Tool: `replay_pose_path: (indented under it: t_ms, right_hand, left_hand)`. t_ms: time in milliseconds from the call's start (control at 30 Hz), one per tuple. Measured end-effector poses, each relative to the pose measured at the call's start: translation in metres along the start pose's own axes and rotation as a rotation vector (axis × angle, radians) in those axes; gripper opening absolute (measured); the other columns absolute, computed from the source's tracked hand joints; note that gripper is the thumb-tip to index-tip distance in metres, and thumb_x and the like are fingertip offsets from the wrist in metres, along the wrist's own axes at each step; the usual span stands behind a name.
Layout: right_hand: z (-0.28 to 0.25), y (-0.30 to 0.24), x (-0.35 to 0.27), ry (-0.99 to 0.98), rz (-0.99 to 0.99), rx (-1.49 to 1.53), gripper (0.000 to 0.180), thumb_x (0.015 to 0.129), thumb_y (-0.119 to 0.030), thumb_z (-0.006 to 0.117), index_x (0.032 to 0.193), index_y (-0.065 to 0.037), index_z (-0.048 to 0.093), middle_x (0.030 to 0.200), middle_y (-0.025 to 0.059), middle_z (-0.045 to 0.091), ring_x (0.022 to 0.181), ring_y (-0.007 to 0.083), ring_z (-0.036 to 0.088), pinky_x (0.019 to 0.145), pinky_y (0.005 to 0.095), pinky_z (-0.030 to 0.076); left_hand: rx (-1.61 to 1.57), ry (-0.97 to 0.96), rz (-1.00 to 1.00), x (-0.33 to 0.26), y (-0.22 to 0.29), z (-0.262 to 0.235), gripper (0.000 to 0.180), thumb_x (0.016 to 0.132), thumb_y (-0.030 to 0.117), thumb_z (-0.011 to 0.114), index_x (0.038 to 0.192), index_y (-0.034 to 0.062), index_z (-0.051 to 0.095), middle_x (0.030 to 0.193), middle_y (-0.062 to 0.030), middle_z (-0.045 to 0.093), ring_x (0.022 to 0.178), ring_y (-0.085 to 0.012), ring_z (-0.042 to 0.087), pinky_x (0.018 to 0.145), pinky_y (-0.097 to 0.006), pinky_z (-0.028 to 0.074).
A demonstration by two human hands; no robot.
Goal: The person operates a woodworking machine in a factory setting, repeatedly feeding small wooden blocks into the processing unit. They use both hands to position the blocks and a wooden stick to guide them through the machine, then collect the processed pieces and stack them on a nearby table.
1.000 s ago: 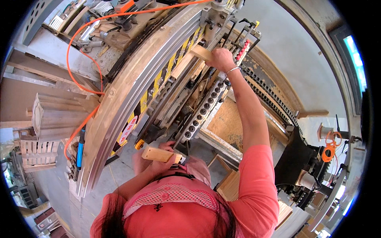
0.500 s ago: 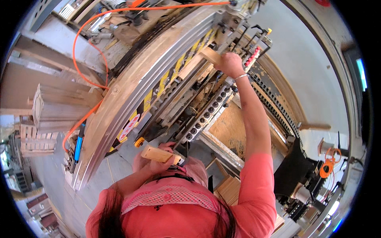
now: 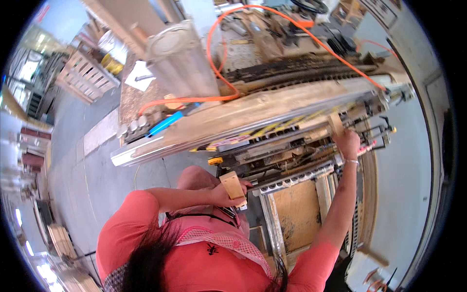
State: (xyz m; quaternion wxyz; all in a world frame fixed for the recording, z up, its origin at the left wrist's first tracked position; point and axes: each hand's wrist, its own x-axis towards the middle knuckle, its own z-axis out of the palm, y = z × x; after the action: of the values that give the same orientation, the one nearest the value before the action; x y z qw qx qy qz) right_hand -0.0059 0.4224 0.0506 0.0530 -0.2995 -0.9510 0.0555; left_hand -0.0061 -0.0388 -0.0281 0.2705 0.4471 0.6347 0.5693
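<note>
My left hand (image 3: 222,195) is closed around a short pale wooden block (image 3: 232,184) close to my waist, beside the near end of a long machine. My right arm is stretched out over that machine. Its hand (image 3: 347,144) grips one end of another wooden piece (image 3: 335,124), which points away toward the machine's long rail (image 3: 253,114). Whether this piece touches the machine bed cannot be made out. Beneath my right hand run metal bars and a row of black round fittings (image 3: 287,183).
An orange hose (image 3: 214,46) loops over the rail to its right end. A blue-handled tool (image 3: 165,124) lies at the left end. Behind the rail stand a wooden bundle or bin (image 3: 182,63) and a cluttered bench (image 3: 272,39). A pallet (image 3: 87,75) rests on the floor at left.
The view has turned left, so the machine now lies more crosswise and more floor shows at left. Both hands keep hold of their wooden pieces.
</note>
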Motion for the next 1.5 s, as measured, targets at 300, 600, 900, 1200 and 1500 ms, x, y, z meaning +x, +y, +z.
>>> replay_pose_path:
  t_ms: [300, 600, 900, 1200, 1500]
  right_hand:
    - [0.006, 0.008, 0.004, 0.059, -0.085, -0.102, 0.042, 0.062, -0.043, 0.068, 0.070, -0.002, 0.065, 0.072, 0.0206, 0.063, 0.072, 0.0384, 0.062, 0.066, 0.0455, 0.050]
    - [-0.006, -0.018, -0.015, 0.199, -0.098, -0.119, 0.045, 0.068, -0.030, 0.073, 0.098, 0.001, 0.060, 0.093, 0.0219, 0.061, 0.090, 0.0389, 0.057, 0.078, 0.0452, 0.046]
    - [0.002, -0.051, -0.122, 0.155, 0.236, 0.071, 0.043, 0.071, -0.027, 0.074, 0.105, -0.004, 0.063, 0.088, 0.0163, 0.063, 0.075, 0.0292, 0.059, 0.066, 0.0393, 0.047]
    - [-0.006, -0.100, -0.259, -0.007, 0.248, 0.144, 0.031, 0.068, -0.011, 0.073, 0.096, 0.002, 0.064, 0.090, 0.0138, 0.064, 0.070, 0.0229, 0.061, 0.064, 0.0324, 0.048]
    - [-0.034, -0.121, -0.335, -0.071, 0.379, 0.107, 0.025, 0.071, -0.016, 0.070, 0.086, 0.001, 0.062, 0.074, 0.0127, 0.060, 0.064, 0.0244, 0.060, 0.061, 0.0348, 0.046]
  left_hand:
    - [-0.035, 0.082, -0.013, 0.000, 0.019, -0.005, 0.029, 0.076, 0.012, 0.071, 0.100, 0.0038, 0.056, 0.096, -0.0073, 0.059, 0.088, -0.0173, 0.057, 0.075, -0.031, 0.046]
    - [-0.494, 0.296, -0.371, -0.094, 0.043, -0.074, 0.034, 0.081, 0.010, 0.068, 0.111, 0.0021, 0.054, 0.104, -0.0078, 0.062, 0.098, -0.0165, 0.059, 0.084, -0.033, 0.049]
    - [-0.355, 0.861, -0.562, -0.185, -0.111, -0.273, 0.043, 0.082, 0.008, 0.060, 0.121, 0.0055, 0.042, 0.092, -0.0056, 0.062, 0.074, -0.0117, 0.059, 0.062, -0.026, 0.049]
    - [-0.023, 0.879, -0.720, -0.126, -0.244, -0.395, 0.034, 0.081, 0.011, 0.057, 0.115, 0.0088, 0.057, 0.080, -0.0063, 0.063, 0.071, -0.0137, 0.059, 0.064, -0.031, 0.049]
    - [0.054, 0.807, -0.906, -0.123, -0.292, -0.387, 0.033, 0.078, 0.012, 0.056, 0.110, 0.0154, 0.063, 0.080, -0.0092, 0.066, 0.072, -0.0206, 0.063, 0.068, -0.035, 0.050]
